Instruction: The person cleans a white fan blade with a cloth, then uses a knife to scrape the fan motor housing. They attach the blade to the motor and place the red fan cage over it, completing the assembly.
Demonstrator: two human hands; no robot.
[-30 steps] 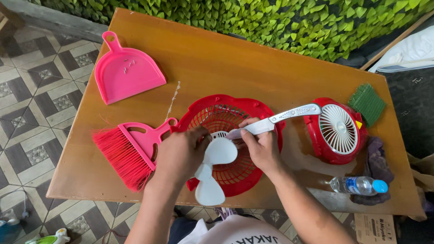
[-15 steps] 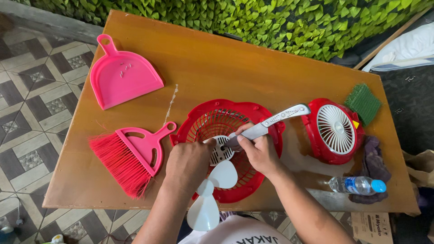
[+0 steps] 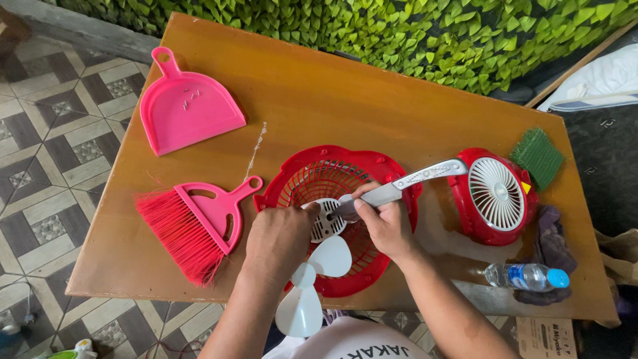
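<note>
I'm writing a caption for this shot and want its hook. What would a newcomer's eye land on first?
Two hands at the table's near edge: the left hand grips a white fan blade while the right hand works a silver tool at its hub, over a red fan grille. To the left lie a pink brush and pink dustpan; to the right, the red fan body.
</note>
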